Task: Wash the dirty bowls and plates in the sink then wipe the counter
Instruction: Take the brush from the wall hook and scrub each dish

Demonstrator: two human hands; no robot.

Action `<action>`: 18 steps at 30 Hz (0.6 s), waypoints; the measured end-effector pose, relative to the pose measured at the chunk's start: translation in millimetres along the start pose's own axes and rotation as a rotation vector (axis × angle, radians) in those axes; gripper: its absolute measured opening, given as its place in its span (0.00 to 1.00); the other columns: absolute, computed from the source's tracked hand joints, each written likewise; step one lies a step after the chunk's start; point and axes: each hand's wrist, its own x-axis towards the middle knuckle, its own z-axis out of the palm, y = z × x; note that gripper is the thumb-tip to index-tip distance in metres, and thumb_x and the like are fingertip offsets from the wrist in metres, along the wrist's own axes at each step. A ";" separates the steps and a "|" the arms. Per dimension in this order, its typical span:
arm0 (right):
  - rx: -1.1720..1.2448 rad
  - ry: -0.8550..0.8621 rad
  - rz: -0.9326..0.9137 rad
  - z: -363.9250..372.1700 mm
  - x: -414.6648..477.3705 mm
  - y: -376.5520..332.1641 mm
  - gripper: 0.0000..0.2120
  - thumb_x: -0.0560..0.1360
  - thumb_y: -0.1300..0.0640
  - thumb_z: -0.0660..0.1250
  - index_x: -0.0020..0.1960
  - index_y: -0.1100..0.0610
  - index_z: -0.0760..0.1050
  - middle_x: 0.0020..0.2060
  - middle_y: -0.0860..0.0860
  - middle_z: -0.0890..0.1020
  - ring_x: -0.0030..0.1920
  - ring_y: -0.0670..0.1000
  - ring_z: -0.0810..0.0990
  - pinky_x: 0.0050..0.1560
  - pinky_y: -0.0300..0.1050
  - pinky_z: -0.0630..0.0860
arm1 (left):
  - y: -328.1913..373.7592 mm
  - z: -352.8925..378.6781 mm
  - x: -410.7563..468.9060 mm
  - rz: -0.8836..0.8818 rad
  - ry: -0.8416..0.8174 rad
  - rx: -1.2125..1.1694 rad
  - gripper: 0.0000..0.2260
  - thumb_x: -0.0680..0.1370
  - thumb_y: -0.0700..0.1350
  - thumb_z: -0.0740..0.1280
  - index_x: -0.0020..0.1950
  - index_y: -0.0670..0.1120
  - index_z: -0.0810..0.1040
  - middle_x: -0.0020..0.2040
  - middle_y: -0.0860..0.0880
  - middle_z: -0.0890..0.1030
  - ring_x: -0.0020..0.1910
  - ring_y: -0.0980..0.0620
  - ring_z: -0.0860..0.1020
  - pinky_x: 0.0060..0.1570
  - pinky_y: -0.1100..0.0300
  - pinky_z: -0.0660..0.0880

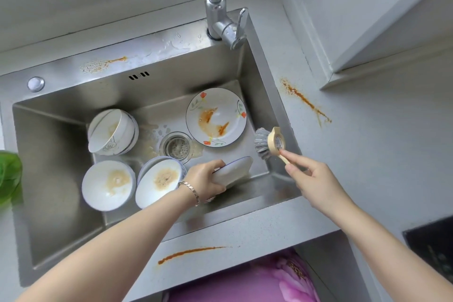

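In the steel sink [56, 159], my left hand [204, 178] grips a white blue-rimmed plate [239, 169] tilted on its edge near the front right. My right hand [310, 176] pinches the wooden handle of a dish brush [268, 142], bristles pointing left, above the sink's right rim. A flowered plate [217, 117] smeared with orange sauce lies flat at the back right. Two dirty white bowls [107, 185] [159, 181] sit at the front, the right one stacked on others. More stacked bowls [112, 131] lie tipped at the left.
The faucet [221, 19] stands at the sink's back right corner; the drain strainer [177, 146] is in the middle. Orange sauce streaks mark the counter at right [305, 100], at the front [191, 251] and the back ledge [105, 64]. Green leaves [8, 174] lie at left.
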 end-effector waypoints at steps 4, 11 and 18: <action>0.151 0.053 0.221 20.5 20.1 11.2 0.16 0.77 0.57 0.63 0.64 0.46 0.71 0.23 0.45 0.67 0.19 0.42 0.60 0.17 0.33 0.57 | -5.3 -5.9 2.4 -0.045 0.039 -0.123 0.13 0.66 0.43 0.75 0.46 0.51 0.74 0.41 0.52 0.77 0.42 0.50 0.74 0.37 0.62 0.63; 0.088 -0.033 0.444 72.8 71.4 -13.1 0.20 0.72 0.45 0.69 0.52 0.61 0.72 0.29 0.57 0.81 0.18 0.47 0.68 0.15 0.34 0.55 | -9.7 -9.4 -1.3 -0.035 0.099 -0.161 0.10 0.69 0.42 0.72 0.38 0.49 0.70 0.32 0.53 0.74 0.34 0.51 0.71 0.29 0.66 0.64; 0.122 0.017 0.539 85.8 86.9 -29.1 0.17 0.70 0.49 0.71 0.51 0.59 0.74 0.40 0.63 0.82 0.22 0.50 0.71 0.14 0.33 0.53 | 5.4 -20.9 -7.6 0.073 0.123 -0.199 0.04 0.70 0.43 0.70 0.40 0.48 0.75 0.30 0.52 0.75 0.32 0.51 0.71 0.29 0.68 0.63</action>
